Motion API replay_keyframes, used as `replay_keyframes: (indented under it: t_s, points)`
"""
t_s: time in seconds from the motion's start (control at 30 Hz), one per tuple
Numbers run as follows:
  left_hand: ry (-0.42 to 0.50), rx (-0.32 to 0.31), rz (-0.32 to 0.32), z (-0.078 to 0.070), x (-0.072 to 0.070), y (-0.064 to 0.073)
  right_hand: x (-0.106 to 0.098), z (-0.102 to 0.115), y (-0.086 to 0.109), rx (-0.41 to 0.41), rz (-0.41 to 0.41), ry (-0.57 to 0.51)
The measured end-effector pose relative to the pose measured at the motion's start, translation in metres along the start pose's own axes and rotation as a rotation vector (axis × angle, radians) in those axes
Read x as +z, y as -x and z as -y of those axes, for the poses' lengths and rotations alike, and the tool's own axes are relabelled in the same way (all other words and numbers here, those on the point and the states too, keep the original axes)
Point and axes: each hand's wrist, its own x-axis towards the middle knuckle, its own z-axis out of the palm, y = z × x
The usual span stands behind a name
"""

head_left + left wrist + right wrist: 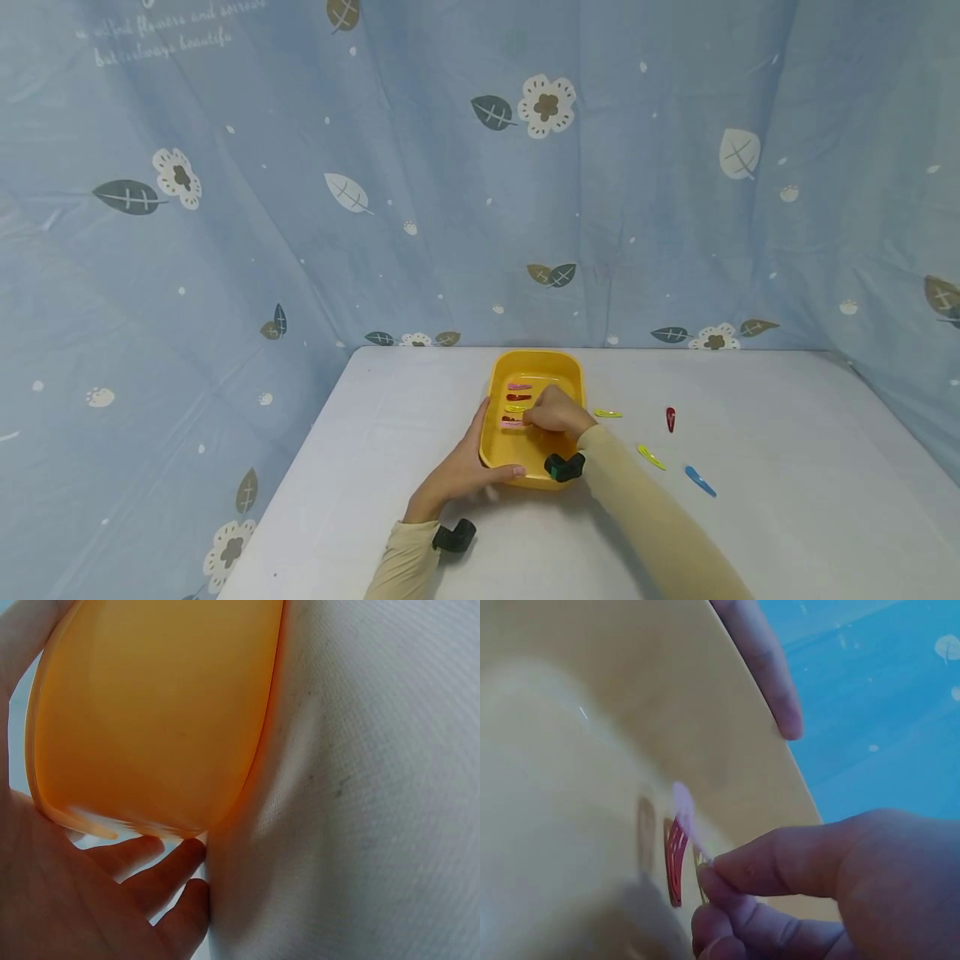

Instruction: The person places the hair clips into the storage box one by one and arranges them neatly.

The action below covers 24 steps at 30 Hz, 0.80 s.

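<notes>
A yellow plastic tray (536, 360) stands on the white table. My left hand (459, 468) grips its near left corner, fingers along the outer left side and thumb at the near rim. Inside the tray, my right hand (557, 411) pinches one end of a pink snap hair clip (682, 801), held just over a red hair clip (675, 871). Farther back in the tray lie a yellow clip (515, 409), another red clip (519, 397) and another pink clip (520, 387), roughly in a column.
Right of the tray, loose on the table, are a yellow clip (608, 413), a second yellow clip (651, 457), a red clip (671, 419) and a blue clip (701, 481). A blue patterned curtain (450, 167) hangs behind the table and along its sides.
</notes>
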Motion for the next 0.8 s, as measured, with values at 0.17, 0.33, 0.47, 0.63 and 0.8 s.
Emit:
replay_keyframes:
  t_s: [0.17, 0.33, 0.47, 0.63, 0.8]
  points:
    - [-0.015, -0.003, 0.0, 0.0, 0.0, 0.0, 0.003, -0.001, -0.001, -0.01, 0.009, 0.052]
    - [-0.014, -0.001, 0.0, 0.001, 0.001, -0.001, 0.006, -0.003, -0.002, 0.006, 0.001, 0.09]
    - [-0.008, 0.005, -0.004, 0.002, 0.002, 0.0, 0.009, -0.004, -0.004, 0.012, -0.009, 0.103]
    - [-0.012, 0.003, -0.007, 0.001, 0.001, 0.001, 0.01, -0.006, -0.006, 0.014, -0.009, 0.128]
    - [-0.012, 0.009, -0.003, 0.0, 0.001, 0.001, 0.011, -0.006, -0.004, 0.006, -0.015, 0.153]
